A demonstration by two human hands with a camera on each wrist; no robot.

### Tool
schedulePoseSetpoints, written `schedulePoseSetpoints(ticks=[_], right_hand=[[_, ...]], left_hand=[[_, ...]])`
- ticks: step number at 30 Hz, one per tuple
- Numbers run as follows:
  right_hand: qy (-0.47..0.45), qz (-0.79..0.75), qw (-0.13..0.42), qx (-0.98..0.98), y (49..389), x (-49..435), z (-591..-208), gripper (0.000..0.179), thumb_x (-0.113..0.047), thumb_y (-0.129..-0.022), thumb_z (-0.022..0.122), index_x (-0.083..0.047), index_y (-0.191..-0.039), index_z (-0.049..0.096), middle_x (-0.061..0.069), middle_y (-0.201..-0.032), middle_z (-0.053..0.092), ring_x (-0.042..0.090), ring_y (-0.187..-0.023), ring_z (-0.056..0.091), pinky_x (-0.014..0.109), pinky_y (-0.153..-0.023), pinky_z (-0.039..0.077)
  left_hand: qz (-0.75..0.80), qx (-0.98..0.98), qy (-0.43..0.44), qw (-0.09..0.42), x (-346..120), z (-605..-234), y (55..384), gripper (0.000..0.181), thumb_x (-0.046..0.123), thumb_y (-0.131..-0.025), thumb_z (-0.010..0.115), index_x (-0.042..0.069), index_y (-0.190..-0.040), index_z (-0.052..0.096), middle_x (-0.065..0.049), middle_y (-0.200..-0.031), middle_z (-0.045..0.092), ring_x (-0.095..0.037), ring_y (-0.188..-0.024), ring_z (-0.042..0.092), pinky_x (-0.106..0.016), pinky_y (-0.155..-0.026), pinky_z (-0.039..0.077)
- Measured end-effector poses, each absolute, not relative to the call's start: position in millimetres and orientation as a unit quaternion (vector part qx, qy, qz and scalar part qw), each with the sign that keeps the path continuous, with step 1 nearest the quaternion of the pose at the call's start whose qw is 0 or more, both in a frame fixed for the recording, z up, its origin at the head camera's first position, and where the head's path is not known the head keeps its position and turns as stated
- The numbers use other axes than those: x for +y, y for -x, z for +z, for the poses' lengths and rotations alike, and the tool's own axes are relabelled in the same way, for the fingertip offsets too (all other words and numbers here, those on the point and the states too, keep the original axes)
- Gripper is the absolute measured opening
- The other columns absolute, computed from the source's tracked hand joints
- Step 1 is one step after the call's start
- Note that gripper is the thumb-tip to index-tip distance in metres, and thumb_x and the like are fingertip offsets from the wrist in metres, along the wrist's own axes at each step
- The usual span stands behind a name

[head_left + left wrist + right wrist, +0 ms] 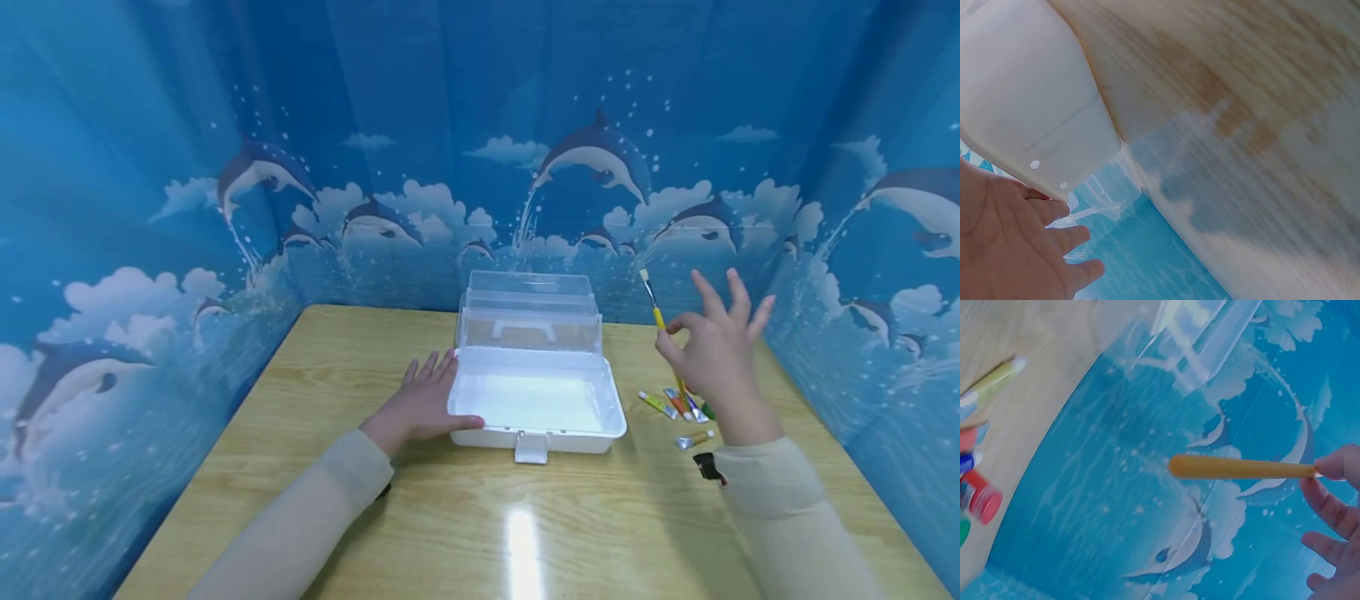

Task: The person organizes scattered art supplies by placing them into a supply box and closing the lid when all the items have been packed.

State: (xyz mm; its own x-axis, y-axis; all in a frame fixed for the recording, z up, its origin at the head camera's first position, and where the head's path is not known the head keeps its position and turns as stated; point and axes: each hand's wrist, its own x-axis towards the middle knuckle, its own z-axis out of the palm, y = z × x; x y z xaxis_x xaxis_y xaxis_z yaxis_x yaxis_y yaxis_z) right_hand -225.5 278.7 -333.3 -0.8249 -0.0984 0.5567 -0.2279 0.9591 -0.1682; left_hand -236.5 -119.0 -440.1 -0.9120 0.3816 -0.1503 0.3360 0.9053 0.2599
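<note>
My right hand (pixel 716 354) pinches a paintbrush (pixel 658 317) between thumb and forefinger, the other fingers spread upward. Its yellow handle (pixel 1241 467) points down and its pale bristles point up, above the table right of the box. At the table's middle stands a white plastic box (pixel 532 392) with its clear lid (pixel 528 321) raised at the back. Against the box's left side rests my left hand (pixel 423 400), fingers straight and thumb over the front left rim. In the left wrist view, the left fingers (pixel 1069 240) lie along the white wall.
Paint tubes lie right of the box, among them a yellow-green tube (pixel 657 405) and a gold-brown tube (pixel 694 439). A red-capped container (pixel 984 499) lies by them in the right wrist view. A dolphin-print curtain (pixel 420 167) encloses the wooden table (pixel 450 533) at back and sides.
</note>
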Motion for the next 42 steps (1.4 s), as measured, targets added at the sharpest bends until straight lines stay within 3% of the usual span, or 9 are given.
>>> schedulePoseSetpoints(ticks=[12, 20, 42], right_hand=[[-0.142, 0.155, 0.36, -0.909, 231.0, 244.9, -341.6, 0.014, -0.014, -0.082, 0.077, -0.002, -0.075, 0.075, 0.018, -0.155, 0.04, 0.039, -0.152, 0.007, 0.07, -0.112, -0.011], [-0.186, 0.176, 0.401, -0.88, 236.4, 223.1, -357.3, 0.013, -0.013, -0.08, 0.078, -0.001, -0.076, 0.074, 0.018, -0.154, 0.043, 0.041, -0.15, 0.012, 0.071, -0.112, -0.01], [-0.273, 0.186, 0.399, -0.855, 238.0, 174.0, -405.1, 0.015, -0.013, -0.076, 0.083, -0.005, -0.073, 0.071, 0.017, -0.151, 0.046, 0.042, -0.148, 0.019, 0.074, -0.112, -0.001]], left_hand=[[0.114, 0.971, -0.184, 0.101, -119.1, -439.1, 235.7, 0.127, 0.094, -0.075, 0.039, 0.007, -0.16, 0.002, -0.006, -0.167, -0.006, -0.033, -0.153, -0.005, -0.053, -0.121, -0.006], [0.121, 0.97, -0.182, 0.101, -118.1, -438.4, 235.5, 0.12, 0.084, -0.081, 0.05, 0.007, -0.16, 0.002, -0.006, -0.167, -0.005, -0.033, -0.153, -0.005, -0.054, -0.121, -0.006], [0.126, 0.969, -0.188, 0.099, -119.8, -439.3, 235.2, 0.119, 0.082, -0.082, 0.051, 0.006, -0.16, 0.004, -0.007, -0.167, -0.004, -0.032, -0.153, -0.007, -0.054, -0.121, -0.006]])
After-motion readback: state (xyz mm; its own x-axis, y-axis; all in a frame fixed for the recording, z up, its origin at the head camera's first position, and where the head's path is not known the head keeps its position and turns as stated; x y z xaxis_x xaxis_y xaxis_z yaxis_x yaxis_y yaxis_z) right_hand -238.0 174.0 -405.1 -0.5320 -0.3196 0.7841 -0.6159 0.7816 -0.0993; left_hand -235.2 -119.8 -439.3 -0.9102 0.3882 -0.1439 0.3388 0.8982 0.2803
